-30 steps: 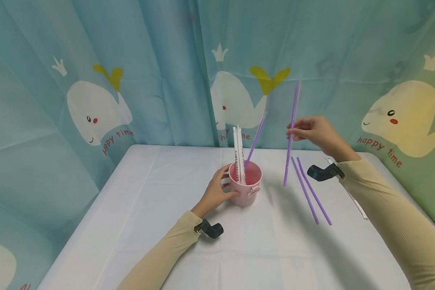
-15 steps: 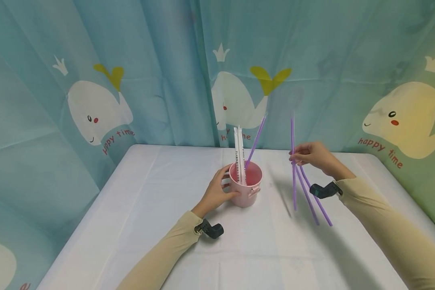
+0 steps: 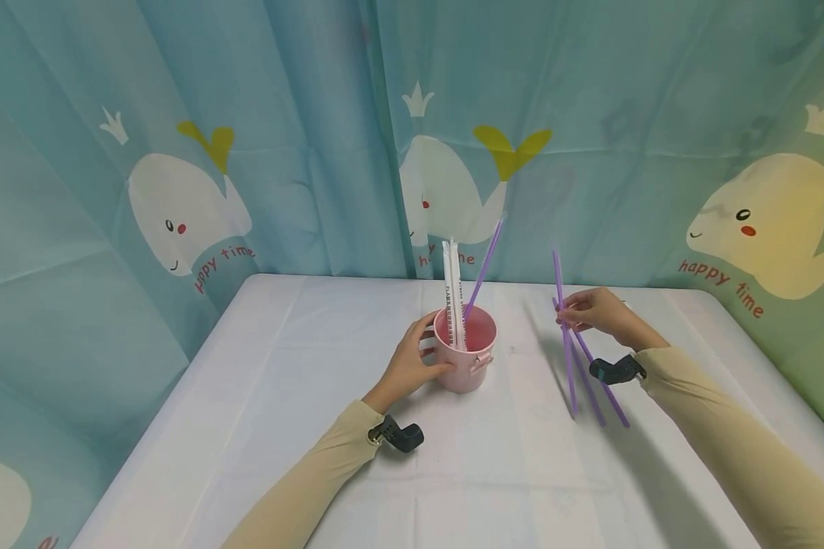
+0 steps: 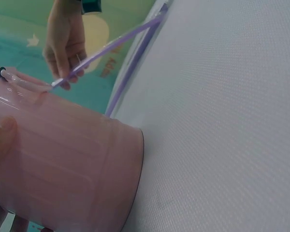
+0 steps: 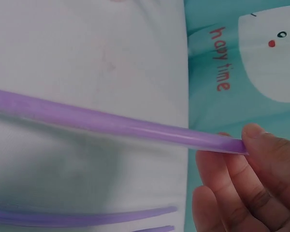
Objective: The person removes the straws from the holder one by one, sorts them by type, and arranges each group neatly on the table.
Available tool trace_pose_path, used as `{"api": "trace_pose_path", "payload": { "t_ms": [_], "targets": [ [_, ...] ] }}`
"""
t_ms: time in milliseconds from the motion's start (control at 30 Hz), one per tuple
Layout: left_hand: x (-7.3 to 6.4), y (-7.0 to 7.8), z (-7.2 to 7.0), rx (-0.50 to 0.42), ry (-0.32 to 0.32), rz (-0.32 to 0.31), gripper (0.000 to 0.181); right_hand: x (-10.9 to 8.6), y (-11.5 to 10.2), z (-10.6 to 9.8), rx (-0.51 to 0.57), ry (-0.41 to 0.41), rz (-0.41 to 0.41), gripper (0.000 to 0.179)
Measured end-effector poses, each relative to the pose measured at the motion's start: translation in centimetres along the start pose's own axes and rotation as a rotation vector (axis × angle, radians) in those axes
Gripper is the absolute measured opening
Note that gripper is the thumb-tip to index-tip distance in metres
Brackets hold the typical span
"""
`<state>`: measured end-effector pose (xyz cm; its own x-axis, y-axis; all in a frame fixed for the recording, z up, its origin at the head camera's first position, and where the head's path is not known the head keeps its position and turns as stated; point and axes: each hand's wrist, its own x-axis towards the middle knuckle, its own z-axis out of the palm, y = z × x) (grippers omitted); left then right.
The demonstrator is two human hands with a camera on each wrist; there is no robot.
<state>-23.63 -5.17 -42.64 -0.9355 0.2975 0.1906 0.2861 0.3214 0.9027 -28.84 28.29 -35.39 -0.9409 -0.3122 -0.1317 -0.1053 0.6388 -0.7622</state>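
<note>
My left hand point(image 3: 408, 362) holds the side of a pink bucket point(image 3: 461, 375) standing on the table. Two white paper-wrapped straws point(image 3: 450, 297) and a purple straw point(image 3: 484, 267) lean in it. Right of the bucket, my right hand point(image 3: 600, 314) pinches another purple straw point(image 3: 568, 370) between thumb and fingers. That straw is tilted, its lower end at or close to the tabletop. Two more purple straws point(image 3: 616, 404) lie just behind it, partly hidden by the hand. In the right wrist view the pinched straw point(image 5: 111, 123) crosses above those lying ones point(image 5: 87, 217).
A white cloth covers the table point(image 3: 302, 457). Blue-green curtains point(image 3: 316, 152) with whale prints hang along the back and sides. Beyond the right wrist shows a small white tip point(image 3: 625, 303), the rest covered by the arm. Each wrist wears a dark camera band point(image 3: 400, 435).
My right hand has come down with the purple straw, from above the table's back edge to low over the lying straws. The left hand and bucket have stayed put.
</note>
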Motion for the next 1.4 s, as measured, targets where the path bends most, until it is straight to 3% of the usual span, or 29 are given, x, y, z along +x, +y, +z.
{"api": "trace_pose_path", "payload": {
  "t_ms": [233,667,1267,1400],
  "targets": [
    [0.0,0.0,0.0,0.004,-0.001,0.003,0.087,0.5,1.5,0.6,-0.013,0.005,-0.019,0.034],
    [-0.1,0.0,0.1,0.002,-0.005,0.006,0.087,1.2,3.1,1.6,-0.019,0.010,0.061,0.034],
    [0.0,0.0,0.1,0.010,0.002,-0.014,0.087,1.3,3.7,1.4,-0.034,-0.024,0.095,0.035],
    [0.0,-0.1,0.0,0.007,0.002,-0.007,0.087,1.6,4.1,1.7,-0.033,0.002,0.109,0.033]
  ]
}}
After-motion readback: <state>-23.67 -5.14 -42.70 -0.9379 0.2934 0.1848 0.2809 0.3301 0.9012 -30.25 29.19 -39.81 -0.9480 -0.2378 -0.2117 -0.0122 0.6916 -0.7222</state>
